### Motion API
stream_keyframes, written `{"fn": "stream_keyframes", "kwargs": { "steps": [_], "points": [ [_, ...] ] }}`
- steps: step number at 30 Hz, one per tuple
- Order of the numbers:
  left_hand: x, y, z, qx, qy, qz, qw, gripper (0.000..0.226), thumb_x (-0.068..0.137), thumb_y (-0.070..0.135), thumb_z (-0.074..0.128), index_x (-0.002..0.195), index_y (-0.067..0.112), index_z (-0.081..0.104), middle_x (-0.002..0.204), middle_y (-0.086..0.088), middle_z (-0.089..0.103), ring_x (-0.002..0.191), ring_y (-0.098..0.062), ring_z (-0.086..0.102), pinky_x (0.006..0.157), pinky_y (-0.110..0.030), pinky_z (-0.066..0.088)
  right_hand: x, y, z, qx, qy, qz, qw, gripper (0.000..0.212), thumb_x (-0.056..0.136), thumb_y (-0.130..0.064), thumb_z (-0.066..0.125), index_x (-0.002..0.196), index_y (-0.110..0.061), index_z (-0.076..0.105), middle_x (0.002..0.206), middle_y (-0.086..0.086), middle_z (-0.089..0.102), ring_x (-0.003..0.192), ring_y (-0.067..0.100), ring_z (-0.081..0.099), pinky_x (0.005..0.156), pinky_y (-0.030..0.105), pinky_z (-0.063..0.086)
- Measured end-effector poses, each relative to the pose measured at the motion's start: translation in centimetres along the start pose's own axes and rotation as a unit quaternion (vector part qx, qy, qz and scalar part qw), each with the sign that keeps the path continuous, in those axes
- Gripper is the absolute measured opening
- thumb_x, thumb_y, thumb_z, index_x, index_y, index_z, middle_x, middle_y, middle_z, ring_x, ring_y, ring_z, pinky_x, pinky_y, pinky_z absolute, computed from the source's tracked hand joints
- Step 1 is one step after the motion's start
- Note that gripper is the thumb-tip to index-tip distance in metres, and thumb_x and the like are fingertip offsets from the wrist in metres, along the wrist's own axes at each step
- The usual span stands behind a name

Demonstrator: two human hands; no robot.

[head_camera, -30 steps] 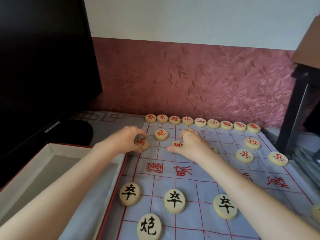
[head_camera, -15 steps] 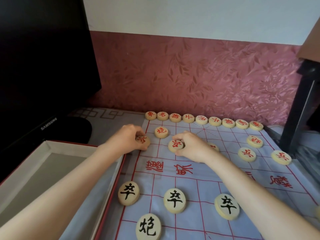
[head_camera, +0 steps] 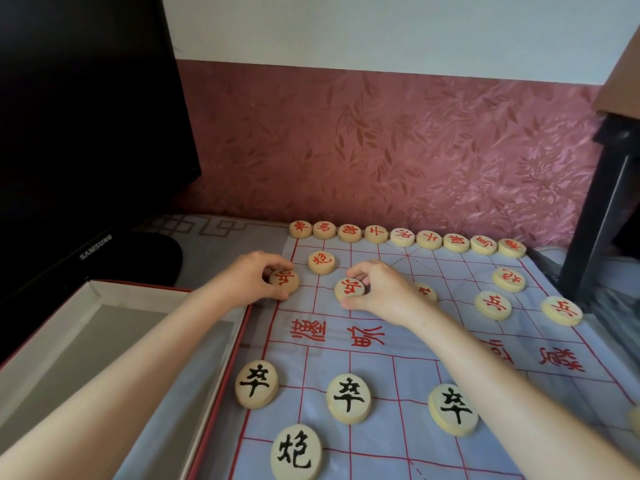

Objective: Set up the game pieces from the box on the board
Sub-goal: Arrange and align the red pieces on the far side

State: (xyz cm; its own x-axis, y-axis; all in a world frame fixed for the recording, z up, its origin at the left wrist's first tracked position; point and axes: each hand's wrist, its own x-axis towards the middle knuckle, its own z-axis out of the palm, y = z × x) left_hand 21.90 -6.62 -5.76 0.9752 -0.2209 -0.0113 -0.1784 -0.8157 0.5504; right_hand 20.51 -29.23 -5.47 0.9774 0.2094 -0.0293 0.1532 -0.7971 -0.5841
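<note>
A pale cloth game board (head_camera: 388, 344) with red grid lines lies in front of me. Round wooden pieces with red characters line its far edge (head_camera: 401, 236). My left hand (head_camera: 252, 278) pinches a red soldier piece (head_camera: 284, 280) at the board's left edge. My right hand (head_camera: 381, 289) pinches a second red soldier piece (head_camera: 349, 289) two columns to the right. Another red piece (head_camera: 425, 292) is half hidden behind my right hand. A red cannon piece (head_camera: 321, 262) sits between my hands. Black-character pieces (head_camera: 348, 398) stand in the near rows. The open box (head_camera: 114, 348) lies to the left.
A black monitor (head_camera: 86, 133) stands at the back left, its base (head_camera: 152, 254) beside the box. A dark table leg (head_camera: 595, 216) rises at the right past the board. More red pieces (head_camera: 492, 305) sit on the board's right side.
Both hands have drawn back slightly on their red soldier pieces, so more of each piece's face shows. The camera has tilted a little.
</note>
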Motion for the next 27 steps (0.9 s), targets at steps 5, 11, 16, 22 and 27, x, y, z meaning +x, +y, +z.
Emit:
{"fn": "stream_keyframes", "kwargs": {
  "steps": [5, 11, 16, 22, 27],
  "points": [
    [-0.21, 0.00, -0.08, 0.006, -0.008, 0.006, 1.000, 0.051, 0.075, 0.020, 0.075, 0.122, 0.027, 0.057, 0.107, 0.005, 0.048, 0.103, -0.011, 0.048, 0.087, -0.021, 0.037, -0.03, -0.12, -0.07, -0.004, -0.009, -0.003, 1.000, 0.052, 0.079, -0.019, 0.072, 0.127, -0.018, 0.052, 0.125, 0.001, 0.052, 0.115, 0.017, 0.050, 0.091, 0.027, 0.042],
    [-0.32, 0.13, -0.11, 0.011, -0.016, 0.003, 1.000, 0.052, 0.077, 0.021, 0.073, 0.125, 0.027, 0.054, 0.109, 0.004, 0.046, 0.107, -0.013, 0.047, 0.091, -0.022, 0.038, -0.03, 0.00, 0.11, -0.001, -0.005, -0.006, 1.000, 0.051, 0.080, -0.017, 0.070, 0.127, -0.019, 0.052, 0.126, 0.000, 0.052, 0.117, 0.017, 0.049, 0.092, 0.028, 0.043],
    [-0.33, 0.09, -0.14, 0.020, -0.033, -0.001, 0.999, 0.054, 0.077, 0.016, 0.071, 0.126, 0.029, 0.052, 0.113, 0.003, 0.044, 0.112, -0.014, 0.047, 0.093, -0.022, 0.038, -0.13, 0.11, 0.23, 0.003, -0.008, -0.010, 1.000, 0.051, 0.080, -0.015, 0.069, 0.127, -0.019, 0.051, 0.127, -0.001, 0.050, 0.119, 0.016, 0.047, 0.098, 0.034, 0.043],
    [-0.42, 0.15, -0.10, 0.014, -0.030, 0.001, 0.999, 0.055, 0.077, 0.013, 0.071, 0.126, 0.028, 0.052, 0.115, 0.002, 0.045, 0.114, -0.015, 0.048, 0.093, -0.021, 0.037, -0.13, 0.11, 0.26, 0.005, -0.009, -0.009, 1.000, 0.053, 0.080, -0.015, 0.069, 0.129, -0.019, 0.050, 0.128, -0.001, 0.049, 0.121, 0.017, 0.045, 0.100, 0.035, 0.042],
    [-0.53, 0.15, -0.05, 0.022, -0.024, -0.004, 0.999, 0.061, 0.077, 0.016, 0.071, 0.132, 0.025, 0.046, 0.127, -0.002, 0.047, 0.117, -0.016, 0.046, 0.097, -0.023, 0.037, -0.16, 0.07, 0.32, -0.003, -0.014, -0.005, 1.000, 0.055, 0.080, -0.015, 0.068, 0.131, -0.019, 0.048, 0.129, 0.000, 0.048, 0.122, 0.018, 0.043, 0.102, 0.039, 0.041]
  ]
}}
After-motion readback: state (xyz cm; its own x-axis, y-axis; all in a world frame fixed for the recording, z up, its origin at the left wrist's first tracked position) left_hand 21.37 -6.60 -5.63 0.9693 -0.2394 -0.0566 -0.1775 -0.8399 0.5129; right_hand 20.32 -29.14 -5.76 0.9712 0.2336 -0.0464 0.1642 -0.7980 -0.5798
